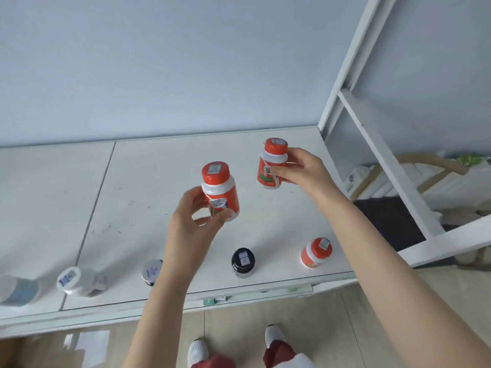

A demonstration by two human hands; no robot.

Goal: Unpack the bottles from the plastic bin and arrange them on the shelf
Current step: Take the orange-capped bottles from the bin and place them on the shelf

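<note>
My left hand [194, 216] grips an orange-capped white and orange bottle [219, 188] by its lower body, held above the middle of the white shelf [132, 187]. My right hand [300, 168] pinches a second orange-capped bottle [272, 163] at its side, farther back and to the right. Both bottles are upright and off the surface. A third orange bottle [316, 252] stands near the shelf's front right corner. The plastic bin is out of view.
Along the front edge stand a black-capped jar [243, 261], a dark jar [151, 272] partly behind my left forearm, a white jar [70, 280] and a blurred grey jar [16, 290]. A white frame post [345, 65] rises at the shelf's right end.
</note>
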